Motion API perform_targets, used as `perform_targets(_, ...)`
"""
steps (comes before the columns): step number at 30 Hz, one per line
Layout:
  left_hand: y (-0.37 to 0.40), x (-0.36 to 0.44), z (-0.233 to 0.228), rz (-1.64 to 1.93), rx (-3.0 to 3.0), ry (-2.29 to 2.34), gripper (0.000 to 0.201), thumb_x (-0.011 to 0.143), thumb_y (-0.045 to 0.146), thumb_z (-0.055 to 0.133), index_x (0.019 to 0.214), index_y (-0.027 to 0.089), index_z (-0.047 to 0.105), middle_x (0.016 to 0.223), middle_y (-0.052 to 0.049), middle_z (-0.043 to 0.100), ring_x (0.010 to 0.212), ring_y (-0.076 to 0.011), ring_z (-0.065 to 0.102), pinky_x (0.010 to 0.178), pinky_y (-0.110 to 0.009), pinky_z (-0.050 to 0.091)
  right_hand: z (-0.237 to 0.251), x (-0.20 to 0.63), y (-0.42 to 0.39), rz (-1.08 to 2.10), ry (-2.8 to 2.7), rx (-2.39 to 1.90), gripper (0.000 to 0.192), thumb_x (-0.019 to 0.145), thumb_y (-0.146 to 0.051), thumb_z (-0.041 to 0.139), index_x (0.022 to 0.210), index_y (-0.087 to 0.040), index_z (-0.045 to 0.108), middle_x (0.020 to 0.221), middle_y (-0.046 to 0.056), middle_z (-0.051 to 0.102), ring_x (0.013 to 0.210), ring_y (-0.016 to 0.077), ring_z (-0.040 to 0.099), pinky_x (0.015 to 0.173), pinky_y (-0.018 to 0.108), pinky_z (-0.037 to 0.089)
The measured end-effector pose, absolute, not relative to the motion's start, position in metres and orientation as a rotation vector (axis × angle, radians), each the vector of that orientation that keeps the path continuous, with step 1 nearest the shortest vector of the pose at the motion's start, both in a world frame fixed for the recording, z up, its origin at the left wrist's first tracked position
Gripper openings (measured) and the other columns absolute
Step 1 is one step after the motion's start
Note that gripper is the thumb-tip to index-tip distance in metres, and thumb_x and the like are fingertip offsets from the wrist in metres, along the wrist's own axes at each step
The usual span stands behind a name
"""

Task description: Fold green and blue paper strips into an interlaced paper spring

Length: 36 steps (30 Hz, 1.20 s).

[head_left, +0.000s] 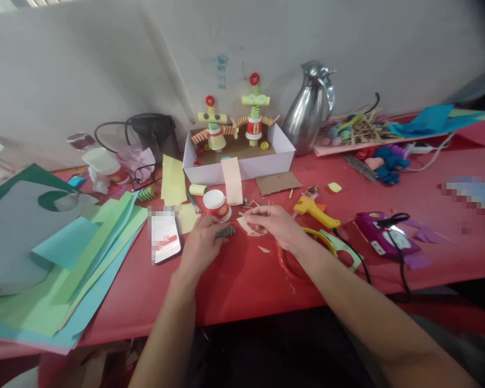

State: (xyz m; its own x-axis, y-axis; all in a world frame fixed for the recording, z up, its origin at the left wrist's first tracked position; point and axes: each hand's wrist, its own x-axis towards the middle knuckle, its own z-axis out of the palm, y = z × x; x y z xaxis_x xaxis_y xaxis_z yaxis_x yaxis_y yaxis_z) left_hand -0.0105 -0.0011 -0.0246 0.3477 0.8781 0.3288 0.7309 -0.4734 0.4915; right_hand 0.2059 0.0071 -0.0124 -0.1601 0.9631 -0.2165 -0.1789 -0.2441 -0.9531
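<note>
From the head view, the left hand pinches one dark folded paper spring on the red surface. The right hand, at its 3 o'clock, grips one pale paper scrap. Two paper figures stand in one white box at 12 o'clock.

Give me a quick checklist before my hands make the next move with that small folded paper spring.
1. Left hand touching dark green accordion-folded paper spring: ok.
2. Right hand pinching small pale paper scrap: ok.
3. Yellow glue gun clear of both hands: ok.
4. Glue gun hot: cannot tell.
5. Red-and-white paper cup upright beside left hand: ok.
6. Black smartphone away from glue gun: ok.
</note>
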Motion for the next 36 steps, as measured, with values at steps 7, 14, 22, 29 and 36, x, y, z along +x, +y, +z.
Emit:
perform_targets(7, -0.015, 0.022, -0.009, 1.099, 1.404, 1.295, 0.034, 0.076, 0.038, 0.076, 0.106, 0.022, 0.076, 0.09, -0.006, 0.072, 0.074, -0.0164, 0.061, 0.07, -0.029, 0.047, -0.01, 0.204, -0.001, 1.526, -1.083, -1.145, 0.02, 0.067, -0.034, 0.079, 0.08, -0.018, 0.075, 0.064, -0.001, 0.066, 0.055, 0.0094, 0.053, 0.054, 0.024, 0.045)
perform_targets(14, -0.03, 0.05, -0.002, 1.076, 1.048, 1.135, 0.018, 0.072, 0.034, 0.08, 0.079, 0.017, 0.073, 0.07, 0.0, 0.067, 0.057, -0.0077, 0.049, 0.057, -0.022, 0.038, -0.007, 0.203, -0.029, 1.387, -1.037, -1.102, 0.023, 0.075, -0.037, 0.075, 0.087, -0.017, 0.073, 0.072, 0.004, 0.072, 0.068, 0.0154, 0.065, 0.065, 0.029, 0.051)
perform_targets(22, -0.036, 0.054, -0.012, 1.034, 0.894, 1.101, 0.022, 0.069, 0.033, 0.082, 0.071, 0.017, 0.067, 0.062, 0.002, 0.058, 0.052, -0.006, 0.043, 0.047, -0.021, 0.027, -0.014, 0.279, -0.078, 0.593, -1.805, -1.669, 0.039, 0.079, -0.031, 0.069, 0.117, -0.025, 0.062, 0.108, 0.011, 0.067, 0.104, 0.032, 0.063, 0.09, 0.049, 0.049)
perform_targets(29, -0.032, 0.048, -0.015, 0.981, 0.946, 1.044, 0.017, 0.069, 0.03, 0.08, 0.067, 0.017, 0.069, 0.059, 0.002, 0.056, 0.049, -0.0048, 0.037, 0.048, -0.023, 0.026, -0.026, 0.301, -0.087, 0.588, -2.022, -1.804, 0.053, 0.076, -0.013, 0.061, 0.127, -0.021, 0.056, 0.11, 0.013, 0.067, 0.101, 0.0305, 0.066, 0.086, 0.043, 0.051)
perform_targets(36, -0.035, 0.039, -0.017, 0.993, 0.864, 0.925, 0.014, 0.068, 0.025, 0.082, 0.067, 0.016, 0.071, 0.08, -0.003, 0.068, 0.062, -0.0077, 0.054, 0.061, -0.022, 0.045, 0.001, 0.301, -0.116, 1.187, -1.49, -1.508, 0.08, 0.07, -0.036, 0.076, 0.143, -0.029, 0.043, 0.118, 0.012, 0.064, 0.103, 0.0271, 0.066, 0.085, 0.042, 0.055)
